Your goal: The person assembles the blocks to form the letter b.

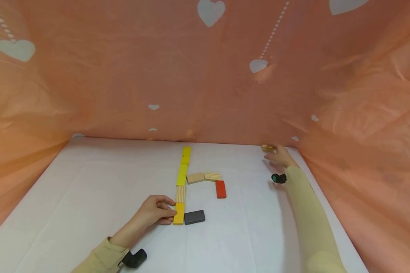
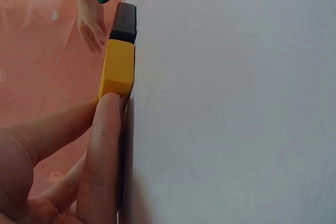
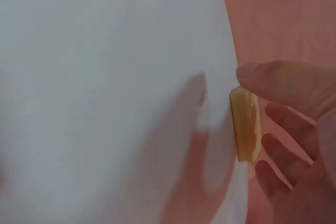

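My left hand (image 1: 157, 209) is at the left side of a yellow-orange block (image 1: 179, 213), pinching its near edge with thumb and finger, as the left wrist view shows. That block lies flat at the near end of a line, below a striped wooden block (image 1: 180, 193) and several bright yellow blocks (image 1: 182, 174). A black block (image 1: 194, 217) lies beside it on the right. At the far right, my right hand (image 1: 281, 156) holds a wooden block (image 3: 244, 125), its thumb at one end and the other fingers curled behind.
Right of the line, a plain wooden block (image 1: 195, 178), another striped block (image 1: 213, 176) and a red block (image 1: 220, 189) form a bent row. They lie on the white tabletop (image 1: 106, 182). An orange curtain (image 1: 205, 76) with white hearts closes the back and sides.
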Demonstrator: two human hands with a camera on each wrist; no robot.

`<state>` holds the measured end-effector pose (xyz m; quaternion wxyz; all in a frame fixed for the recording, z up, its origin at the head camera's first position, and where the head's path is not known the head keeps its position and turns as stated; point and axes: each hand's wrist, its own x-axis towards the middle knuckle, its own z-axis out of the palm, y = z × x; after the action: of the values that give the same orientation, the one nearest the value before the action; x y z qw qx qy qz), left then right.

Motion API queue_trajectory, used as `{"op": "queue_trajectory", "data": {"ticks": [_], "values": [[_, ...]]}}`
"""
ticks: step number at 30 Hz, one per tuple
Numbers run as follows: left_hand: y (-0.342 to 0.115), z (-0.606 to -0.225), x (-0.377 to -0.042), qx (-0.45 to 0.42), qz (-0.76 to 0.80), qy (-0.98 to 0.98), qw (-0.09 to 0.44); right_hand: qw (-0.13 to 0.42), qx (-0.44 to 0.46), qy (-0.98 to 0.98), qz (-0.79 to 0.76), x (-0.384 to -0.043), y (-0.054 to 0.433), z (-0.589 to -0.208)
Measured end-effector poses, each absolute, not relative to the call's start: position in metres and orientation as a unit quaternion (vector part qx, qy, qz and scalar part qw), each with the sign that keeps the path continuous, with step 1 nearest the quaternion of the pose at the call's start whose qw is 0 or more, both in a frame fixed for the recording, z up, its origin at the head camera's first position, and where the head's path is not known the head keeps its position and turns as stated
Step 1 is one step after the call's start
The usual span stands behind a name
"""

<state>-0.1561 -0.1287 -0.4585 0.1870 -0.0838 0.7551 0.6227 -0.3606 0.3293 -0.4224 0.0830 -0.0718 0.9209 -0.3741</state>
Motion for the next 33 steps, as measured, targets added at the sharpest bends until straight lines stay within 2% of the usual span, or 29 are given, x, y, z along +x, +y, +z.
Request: {"op": "queue_trajectory", "data": {"ticks": [14, 23, 26, 30, 33], "values": [[-0.127, -0.457, -0.154, -0.089, 0.627, 0.75, 0.192, 0.064, -0.037, 0.924, -0.376, -0.373, 0.338, -0.429], [-0.128, -0.459, -0.154, -0.087, 0.623, 0.753, 0.195, 0.083, 0.013, 0.899, -0.43, -0.363, 0.328, -0.43], [-0.13, -0.459, -0.154, -0.083, 0.62, 0.755, 0.198, 0.105, 0.052, 0.868, -0.482, -0.36, 0.326, -0.434], [-0.131, -0.459, -0.153, -0.072, 0.623, 0.751, 0.205, 0.102, 0.041, 0.877, -0.468, -0.361, 0.326, -0.439], [-0.132, -0.459, -0.153, -0.066, 0.629, 0.747, 0.207, 0.079, 0.006, 0.903, -0.422, -0.363, 0.327, -0.441]]}}
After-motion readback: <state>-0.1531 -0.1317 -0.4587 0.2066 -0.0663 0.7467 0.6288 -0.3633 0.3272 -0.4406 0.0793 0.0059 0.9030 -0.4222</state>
